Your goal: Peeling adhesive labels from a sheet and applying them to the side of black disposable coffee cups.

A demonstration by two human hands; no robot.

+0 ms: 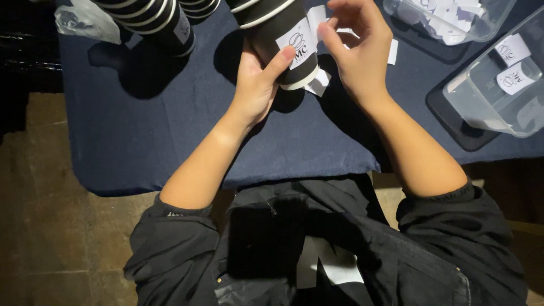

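Observation:
My left hand (256, 79) grips a black paper cup (277, 28) with white stripes, lying on its side over the dark blue tablecloth (170, 130). My thumb presses on a white label (297, 41) stuck to the cup's side. My right hand (354, 48) hovers just right of the cup, fingers curled around a small white sticker sheet (317, 17). More white paper bits (318, 84) lie under the cup.
Another stack of striped black cups (156, 20) lies at the far left beside a clear plastic bag (79, 20). Two clear plastic tubs stand at the right: one (498, 85) with labels on its wall, one (447, 20) holding paper slips. The table edge runs near me.

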